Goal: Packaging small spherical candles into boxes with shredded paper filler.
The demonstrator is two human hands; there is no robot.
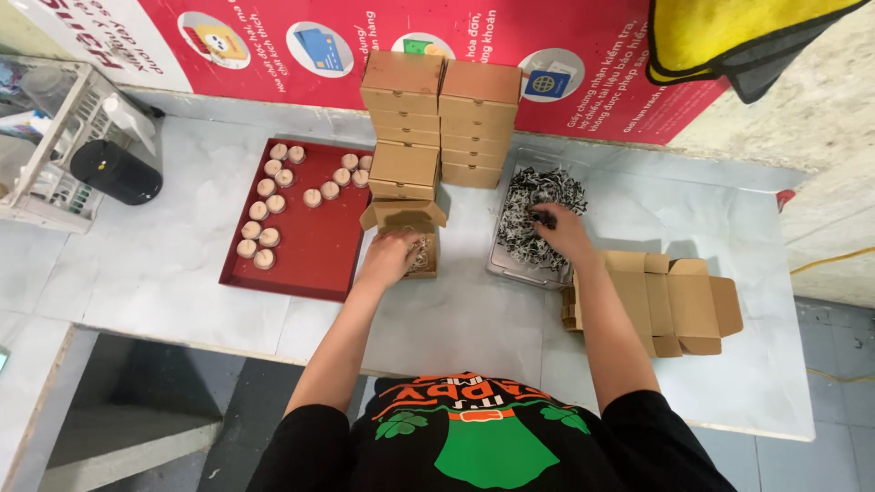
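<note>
My left hand [390, 257] presses down into a small open cardboard box [407, 219], its fingers resting on black-and-white shredded paper inside. My right hand [562, 233] reaches into a metal tray [502, 266] heaped with the same shredded paper [538, 202] and closes on a tuft of it. Both hands sit at the middle of a pale marble counter [164, 264].
A red tray [314, 260] with several small round tan pieces lies at the left. Two stacks of closed cardboard boxes [442, 118] stand behind the open box. Flat, unfolded boxes [674, 305] lie at the right. A white wire rack [55, 137] and black cylinder [114, 171] stand far left.
</note>
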